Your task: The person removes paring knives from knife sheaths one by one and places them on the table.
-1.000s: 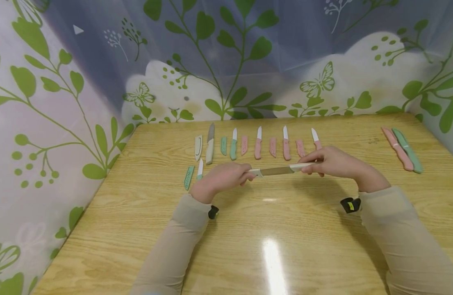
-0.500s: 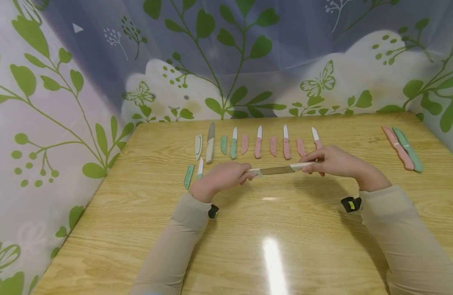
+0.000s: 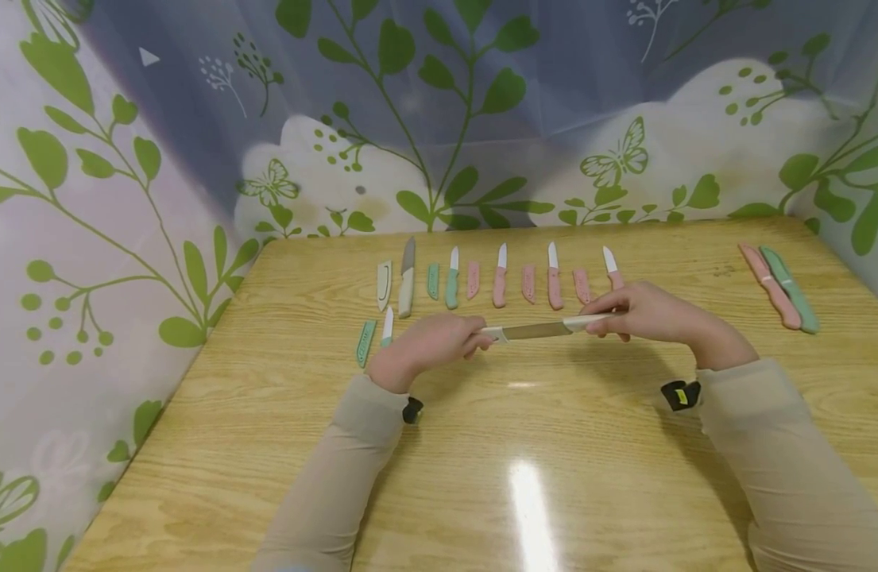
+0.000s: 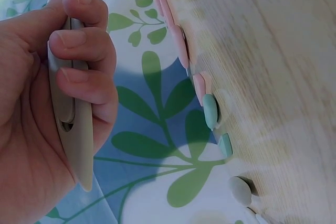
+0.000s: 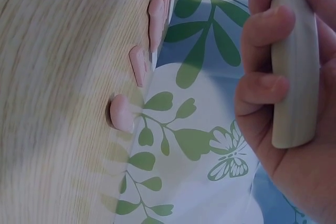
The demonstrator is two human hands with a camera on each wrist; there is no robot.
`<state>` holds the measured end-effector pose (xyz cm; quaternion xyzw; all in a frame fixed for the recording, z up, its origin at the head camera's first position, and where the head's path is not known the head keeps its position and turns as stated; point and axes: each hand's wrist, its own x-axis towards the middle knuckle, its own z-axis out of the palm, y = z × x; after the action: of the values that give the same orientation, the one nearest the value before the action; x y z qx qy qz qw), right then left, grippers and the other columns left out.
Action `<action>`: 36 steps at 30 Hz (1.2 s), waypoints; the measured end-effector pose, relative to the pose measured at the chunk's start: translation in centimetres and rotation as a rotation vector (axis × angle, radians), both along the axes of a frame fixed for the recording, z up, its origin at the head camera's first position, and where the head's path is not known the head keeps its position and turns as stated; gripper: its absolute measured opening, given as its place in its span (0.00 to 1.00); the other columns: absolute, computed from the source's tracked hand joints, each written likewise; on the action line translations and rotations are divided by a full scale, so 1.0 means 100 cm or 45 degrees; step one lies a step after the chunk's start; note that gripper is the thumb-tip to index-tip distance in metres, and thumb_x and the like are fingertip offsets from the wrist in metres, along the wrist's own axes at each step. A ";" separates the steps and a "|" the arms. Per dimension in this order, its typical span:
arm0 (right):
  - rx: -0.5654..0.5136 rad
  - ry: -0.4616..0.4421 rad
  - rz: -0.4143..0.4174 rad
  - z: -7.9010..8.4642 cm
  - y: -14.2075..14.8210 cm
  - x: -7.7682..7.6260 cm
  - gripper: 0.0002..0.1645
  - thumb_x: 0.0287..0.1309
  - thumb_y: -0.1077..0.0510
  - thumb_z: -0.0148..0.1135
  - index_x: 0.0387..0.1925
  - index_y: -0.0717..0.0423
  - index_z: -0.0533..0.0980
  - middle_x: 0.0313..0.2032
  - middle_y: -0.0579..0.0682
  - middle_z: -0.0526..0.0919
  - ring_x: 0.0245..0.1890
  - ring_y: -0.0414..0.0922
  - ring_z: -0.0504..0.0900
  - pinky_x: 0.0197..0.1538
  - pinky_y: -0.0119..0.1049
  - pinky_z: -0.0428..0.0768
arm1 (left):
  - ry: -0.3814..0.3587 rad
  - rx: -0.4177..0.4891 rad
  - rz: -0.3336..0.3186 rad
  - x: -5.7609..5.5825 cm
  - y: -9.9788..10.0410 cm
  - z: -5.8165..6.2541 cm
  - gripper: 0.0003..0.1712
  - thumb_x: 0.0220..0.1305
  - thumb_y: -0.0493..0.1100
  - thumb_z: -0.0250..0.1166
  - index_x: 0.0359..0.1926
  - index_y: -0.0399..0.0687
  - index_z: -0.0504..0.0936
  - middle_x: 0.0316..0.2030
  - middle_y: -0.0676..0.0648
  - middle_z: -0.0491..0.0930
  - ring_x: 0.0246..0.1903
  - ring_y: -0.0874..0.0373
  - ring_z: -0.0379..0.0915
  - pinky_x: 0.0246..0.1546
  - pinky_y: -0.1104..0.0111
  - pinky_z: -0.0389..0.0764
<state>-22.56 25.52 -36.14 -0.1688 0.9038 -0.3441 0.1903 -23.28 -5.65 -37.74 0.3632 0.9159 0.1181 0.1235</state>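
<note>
My left hand (image 3: 439,345) grips a cream knife sheath (image 4: 79,145), fingers curled over it in the left wrist view. My right hand (image 3: 649,314) holds a kitchen knife by its cream handle (image 5: 295,77). Between the hands the knife's blade (image 3: 535,330) shows as a bare grey-brown strip, its far end meeting the sheath's mouth. Knife and sheath lie in one line, held above the wooden table (image 3: 481,477). Just behind my left hand is a small green-handled knife (image 3: 388,322), its handle partly hidden, with a green sheath (image 3: 365,343) beside it.
Along the table's back lie a cream-handled knife (image 3: 407,286), a cream sheath (image 3: 384,284), a green knife (image 3: 453,282) and several pink knives with sheaths. A pink folded-looking knife (image 3: 771,286) and a green one (image 3: 792,294) lie at right. A leaf-print cloth (image 3: 467,103) hangs behind.
</note>
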 end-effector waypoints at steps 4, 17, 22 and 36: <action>-0.002 -0.002 0.003 -0.001 0.001 -0.001 0.26 0.63 0.50 0.62 0.57 0.60 0.76 0.33 0.54 0.80 0.23 0.47 0.71 0.29 0.36 0.67 | -0.020 0.023 0.006 0.000 0.000 -0.001 0.14 0.74 0.35 0.44 0.28 0.47 0.67 0.34 0.49 0.82 0.34 0.61 0.76 0.30 0.71 0.65; -0.019 0.002 -0.004 -0.001 0.004 0.000 0.24 0.64 0.51 0.62 0.57 0.60 0.77 0.34 0.53 0.81 0.23 0.47 0.71 0.28 0.36 0.68 | -0.006 0.016 -0.024 0.000 0.000 0.000 0.14 0.74 0.35 0.44 0.28 0.47 0.67 0.34 0.49 0.82 0.31 0.62 0.73 0.30 0.71 0.64; -0.013 -0.007 -0.009 -0.001 0.004 0.000 0.25 0.64 0.50 0.62 0.57 0.61 0.77 0.32 0.54 0.81 0.22 0.47 0.71 0.28 0.37 0.67 | 0.000 0.013 -0.028 0.001 -0.001 0.001 0.15 0.75 0.36 0.46 0.27 0.48 0.65 0.30 0.49 0.79 0.26 0.61 0.67 0.29 0.72 0.63; 0.005 -0.012 -0.004 0.001 0.003 0.000 0.25 0.64 0.51 0.62 0.57 0.62 0.76 0.28 0.52 0.79 0.22 0.46 0.70 0.28 0.36 0.67 | -0.058 0.028 0.018 -0.001 -0.002 0.000 0.15 0.74 0.35 0.43 0.27 0.47 0.65 0.42 0.47 0.84 0.41 0.58 0.80 0.31 0.70 0.64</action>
<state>-22.57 25.81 -35.99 -0.1655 0.9038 -0.3434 0.1944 -23.33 -5.84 -37.76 0.3553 0.9140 0.1374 0.1393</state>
